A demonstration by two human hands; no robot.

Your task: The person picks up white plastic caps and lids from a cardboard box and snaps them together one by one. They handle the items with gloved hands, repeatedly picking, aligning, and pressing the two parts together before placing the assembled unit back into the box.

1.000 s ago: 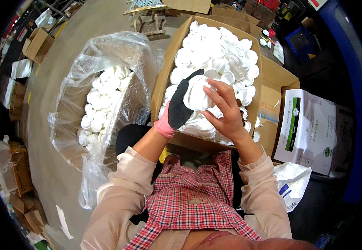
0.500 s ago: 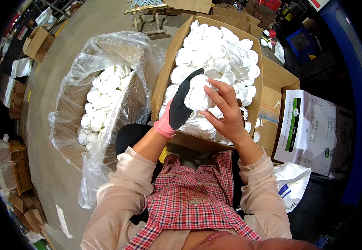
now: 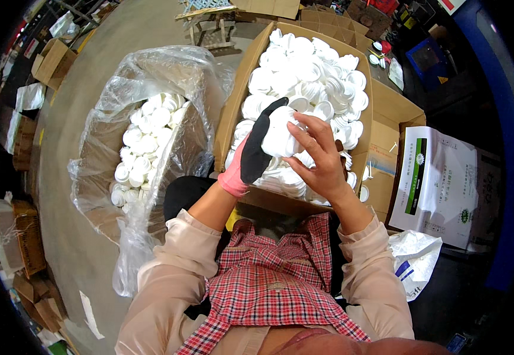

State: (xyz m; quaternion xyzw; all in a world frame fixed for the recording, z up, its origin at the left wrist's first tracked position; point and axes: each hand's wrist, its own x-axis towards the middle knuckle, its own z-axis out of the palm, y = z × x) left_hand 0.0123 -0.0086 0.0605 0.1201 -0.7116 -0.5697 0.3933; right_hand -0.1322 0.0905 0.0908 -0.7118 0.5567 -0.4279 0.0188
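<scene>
Almost nothing has changed in the last second: your two hands stay in the same place, in the upper middle of the frame, and they still keep the same white cap [image 3: 280,139] between them. This tells me that you are still working on this one cap, probably checking or fitting it, and it has not yet gone to either side.

Your left hand [image 3: 261,148], in a black glove with a pink cuff, is closed around the cap from the left, with the fingers curved up behind it. Your right hand [image 3: 322,163] is bare; its fingers are half bent and the fingertips [image 3: 297,124] touch the cap from the right. So both hands hold the cap together, just above the near edge of the box [image 3: 236,103].

The box is cardboard, open, and full of loose white caps [image 3: 313,74]; it fills the upper middle of the frame. To the left of it stands a clear bag [image 3: 150,77] with another pile of caps inside, lower and less full. At the right edge lies a white printed sack [image 3: 443,189].

I cannot tell from here if the cap is one piece or two pieces pressed together, because the glove hides its left side.
</scene>
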